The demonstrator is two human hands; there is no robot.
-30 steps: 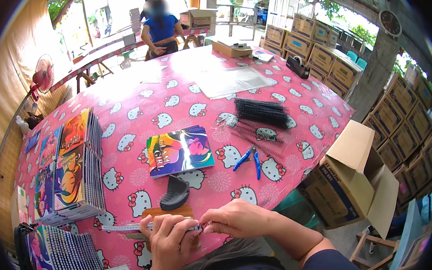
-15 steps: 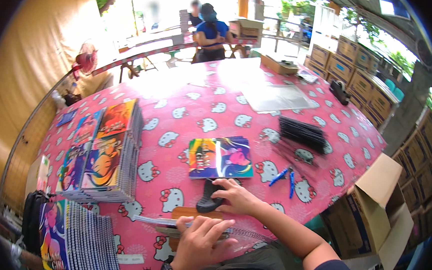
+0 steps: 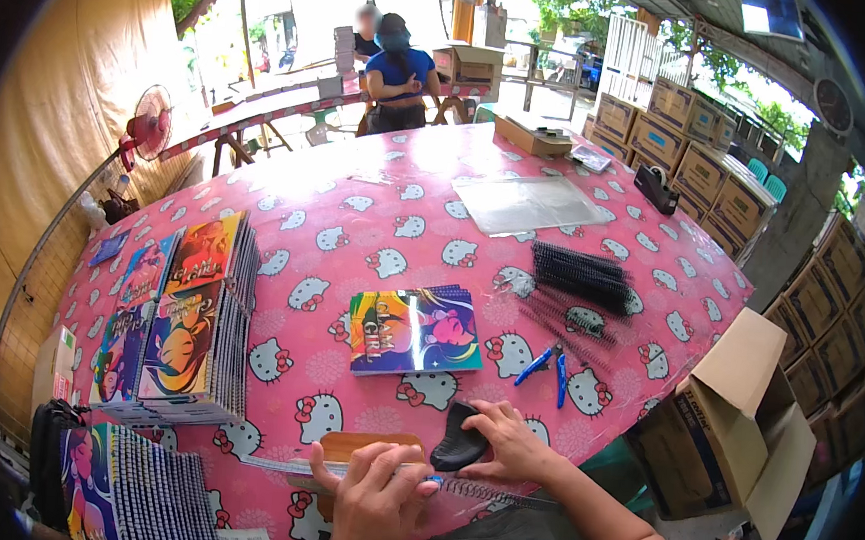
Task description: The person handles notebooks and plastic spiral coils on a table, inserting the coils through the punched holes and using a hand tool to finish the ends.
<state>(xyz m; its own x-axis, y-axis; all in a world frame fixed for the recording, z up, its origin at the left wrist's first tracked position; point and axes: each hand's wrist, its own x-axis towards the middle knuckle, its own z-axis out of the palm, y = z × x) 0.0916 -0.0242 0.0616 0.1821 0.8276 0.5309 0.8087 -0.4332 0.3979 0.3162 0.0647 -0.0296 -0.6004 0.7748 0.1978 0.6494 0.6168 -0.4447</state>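
Close to the table's near edge, my left hand (image 3: 373,497) is closed over a thin notebook (image 3: 278,466) seen edge-on, fingers bent across its spine. A dark spiral coil (image 3: 482,492) sticks out from the notebook's right end. My right hand (image 3: 512,446) grips a black curved block (image 3: 460,439) with a ridged surface, just above the coil. Under the left hand and the notebook lies a brown wooden board (image 3: 370,446). Beyond the hands sits a small stack of colourful notebooks (image 3: 416,331). Blue-handled pliers (image 3: 549,374) lie to the right, jaws up.
Tall stacks of spiral notebooks (image 3: 192,338) stand at left, more of them (image 3: 151,491) nearer me. A pile of black coils (image 3: 580,278) and plastic sheets (image 3: 527,204) lie farther off. An open carton (image 3: 701,449) is at right. Two people stand beyond the table.
My right hand has drawn the black block back from the small notebook stack and to the right, toward the coil. The left hand stays on the notebook. The whole view has shifted slightly.
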